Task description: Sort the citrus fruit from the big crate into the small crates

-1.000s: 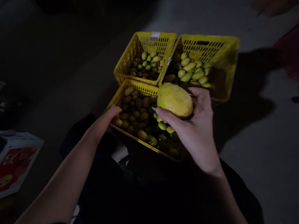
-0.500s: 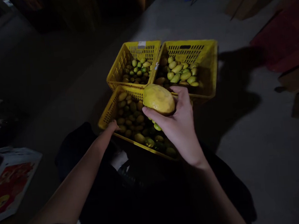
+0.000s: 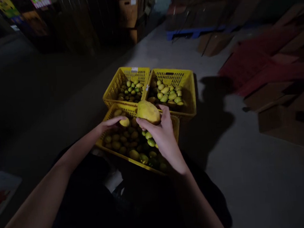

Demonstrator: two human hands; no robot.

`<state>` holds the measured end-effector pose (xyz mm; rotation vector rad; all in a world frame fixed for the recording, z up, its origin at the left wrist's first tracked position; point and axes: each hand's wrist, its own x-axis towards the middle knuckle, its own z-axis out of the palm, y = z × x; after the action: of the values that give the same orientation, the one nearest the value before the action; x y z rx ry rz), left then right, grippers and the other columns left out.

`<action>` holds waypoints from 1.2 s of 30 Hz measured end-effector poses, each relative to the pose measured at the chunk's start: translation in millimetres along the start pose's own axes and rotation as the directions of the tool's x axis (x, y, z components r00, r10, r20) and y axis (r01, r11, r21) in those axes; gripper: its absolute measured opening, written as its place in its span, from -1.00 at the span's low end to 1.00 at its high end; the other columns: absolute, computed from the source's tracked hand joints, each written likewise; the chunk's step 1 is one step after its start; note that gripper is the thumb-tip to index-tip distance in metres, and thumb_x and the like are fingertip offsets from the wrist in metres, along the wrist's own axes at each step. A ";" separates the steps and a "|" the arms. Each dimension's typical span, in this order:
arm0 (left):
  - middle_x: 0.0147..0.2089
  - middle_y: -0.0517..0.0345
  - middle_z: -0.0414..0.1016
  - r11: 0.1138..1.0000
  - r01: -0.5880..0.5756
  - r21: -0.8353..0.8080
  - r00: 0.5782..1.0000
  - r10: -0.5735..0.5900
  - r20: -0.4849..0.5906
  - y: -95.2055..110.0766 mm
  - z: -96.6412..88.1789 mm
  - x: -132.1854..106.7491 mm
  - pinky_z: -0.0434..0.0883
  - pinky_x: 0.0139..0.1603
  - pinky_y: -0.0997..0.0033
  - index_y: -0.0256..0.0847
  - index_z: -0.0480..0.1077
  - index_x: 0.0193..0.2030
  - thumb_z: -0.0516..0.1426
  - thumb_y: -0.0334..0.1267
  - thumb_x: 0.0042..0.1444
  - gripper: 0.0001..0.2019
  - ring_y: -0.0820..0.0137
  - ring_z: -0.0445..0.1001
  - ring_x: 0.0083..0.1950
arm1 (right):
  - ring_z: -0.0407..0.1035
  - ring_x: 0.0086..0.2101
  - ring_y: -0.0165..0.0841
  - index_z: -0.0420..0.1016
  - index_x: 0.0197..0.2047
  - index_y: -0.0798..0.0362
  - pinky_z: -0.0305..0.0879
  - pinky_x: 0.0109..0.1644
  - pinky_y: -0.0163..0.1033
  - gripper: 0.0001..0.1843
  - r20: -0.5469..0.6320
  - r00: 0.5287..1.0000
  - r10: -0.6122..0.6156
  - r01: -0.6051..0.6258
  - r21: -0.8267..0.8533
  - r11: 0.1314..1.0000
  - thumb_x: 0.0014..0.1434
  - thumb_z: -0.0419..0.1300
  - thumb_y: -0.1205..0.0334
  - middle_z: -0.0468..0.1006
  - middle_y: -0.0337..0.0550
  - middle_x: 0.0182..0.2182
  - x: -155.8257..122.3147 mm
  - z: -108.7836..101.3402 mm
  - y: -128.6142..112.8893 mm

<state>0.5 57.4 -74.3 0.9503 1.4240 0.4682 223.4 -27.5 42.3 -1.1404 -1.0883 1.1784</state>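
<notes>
Right hand (image 3: 163, 134) grips a large yellow mango (image 3: 148, 112), held above the near crate (image 3: 110, 150); left hand (image 3: 112, 124) closes its fingers on a small yellow fruit (image 3: 124, 122) over the same crate, which is full of green and yellow fruit; two more yellow crates (image 3: 189, 90) stand just behind, touching; concrete floor (image 3: 251, 176), dim light.

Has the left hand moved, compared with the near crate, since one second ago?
Yes. The left hand has gone from the near crate's left rim inward over the fruit, and now holds a small yellow fruit beside the big mango.
</notes>
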 end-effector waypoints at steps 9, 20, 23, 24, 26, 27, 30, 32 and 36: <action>-0.60 0.09 0.38 0.626 -0.091 -0.774 0.938 0.314 0.143 58.0 47.3 -88.0 0.36 -0.58 0.57 -0.35 0.42 -0.27 -0.12 0.26 0.13 -0.36 0.50 0.34 -0.61 | 0.38 -0.36 -0.43 0.41 -0.21 -0.05 0.40 -0.40 -0.33 -0.62 0.059 0.964 0.259 -0.260 0.407 0.875 -0.13 0.37 0.15 0.47 -0.31 -0.26 -2.7 -0.1 3.4; -0.35 0.11 0.52 0.134 0.070 -0.988 0.925 0.362 0.115 66.3 84.9 -93.4 0.49 -0.34 0.57 -0.28 0.43 -0.25 0.08 -0.17 0.13 -0.78 0.49 0.51 -0.37 | 0.48 -0.54 -0.34 0.46 -0.28 0.02 0.38 -0.53 -0.30 -0.72 0.090 0.895 0.436 -0.399 0.597 0.696 0.02 0.24 0.02 0.59 -0.21 -0.49 -7.3 -1.6 11.2; -0.35 0.12 0.54 0.122 0.038 -0.992 0.934 0.349 0.079 73.0 90.5 -94.3 0.51 -0.22 0.48 -0.27 0.44 -0.31 0.10 -0.21 0.13 -0.83 0.46 0.53 -0.31 | 0.46 -0.56 -0.34 0.43 -0.27 0.01 0.37 -0.56 -0.30 -0.71 0.008 0.921 0.390 -0.318 0.596 0.737 -0.02 0.26 0.01 0.57 -0.25 -0.53 -5.0 -0.6 11.8; -0.34 0.14 0.54 0.113 0.020 -0.993 0.936 0.347 0.058 74.2 92.6 -93.7 0.50 -0.19 0.45 -0.25 0.44 -0.31 0.09 -0.22 0.14 -0.84 0.44 0.54 -0.28 | 0.46 -0.56 -0.34 0.43 -0.27 0.00 0.37 -0.56 -0.30 -0.70 -0.013 0.929 0.371 -0.292 0.592 0.752 -0.03 0.27 0.01 0.56 -0.26 -0.54 -4.7 0.2 11.6; -0.32 0.16 0.56 0.099 -0.032 -0.995 0.935 0.355 0.006 75.4 97.4 -91.2 0.50 -0.18 0.41 -0.22 0.44 -0.30 0.07 -0.20 0.17 -0.82 0.42 0.54 -0.25 | 0.46 -0.53 -0.32 0.43 -0.30 0.01 0.39 -0.52 -0.28 -0.71 -0.067 0.951 0.303 -0.214 0.566 0.796 -0.04 0.27 0.01 0.56 -0.25 -0.52 -5.8 3.0 10.4; -0.31 0.17 0.56 0.102 -0.055 -0.993 0.929 0.369 -0.014 75.7 100.1 -89.8 0.50 -0.19 0.40 -0.21 0.45 -0.29 0.05 -0.18 0.19 -0.80 0.40 0.55 -0.24 | 0.48 -0.48 -0.32 0.44 -0.31 0.00 0.41 -0.48 -0.28 -0.73 -0.095 0.961 0.259 -0.167 0.549 0.819 -0.04 0.27 0.02 0.57 -0.24 -0.48 -7.1 5.0 9.5; -0.28 0.12 0.57 0.153 -0.100 -0.983 0.905 0.424 -0.026 76.5 107.9 -87.8 0.48 -0.22 0.43 -0.23 0.46 -0.25 -0.01 -0.12 0.22 -0.71 0.38 0.54 -0.21 | 0.48 -0.28 -0.34 0.48 -0.32 -0.03 0.43 -0.32 -0.32 -0.81 -0.218 0.969 0.116 0.004 0.485 0.875 -0.04 0.28 0.11 0.58 -0.23 -0.33 -10.9 12.6 6.6; -0.28 0.09 0.57 0.195 -0.144 -0.970 0.894 0.446 -0.043 77.9 111.7 -88.8 0.46 -0.23 0.45 -0.25 0.47 -0.23 -0.03 -0.10 0.22 -0.68 0.38 0.54 -0.21 | 0.46 -0.21 -0.34 0.49 -0.34 -0.04 0.43 -0.26 -0.33 -0.85 -0.256 0.964 0.074 0.055 0.464 0.884 -0.04 0.28 0.14 0.58 -0.24 -0.29 -10.6 17.8 4.7; -0.24 0.05 0.56 0.283 -0.260 -0.923 0.872 0.480 -0.098 81.1 114.5 -90.8 0.44 -0.16 0.43 -0.28 0.46 -0.17 -0.07 -0.04 0.23 -0.60 0.34 0.52 -0.12 | 0.47 -0.25 -0.30 0.47 -0.33 0.00 0.43 -0.30 -0.29 -0.79 -0.161 0.980 0.116 -0.019 0.504 0.864 0.00 0.24 0.06 0.58 -0.25 -0.35 -2.6 24.9 -0.2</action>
<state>118.0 2.5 31.1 0.3219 0.4856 1.3381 198.6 -28.2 45.2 -0.8590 -0.5489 1.2842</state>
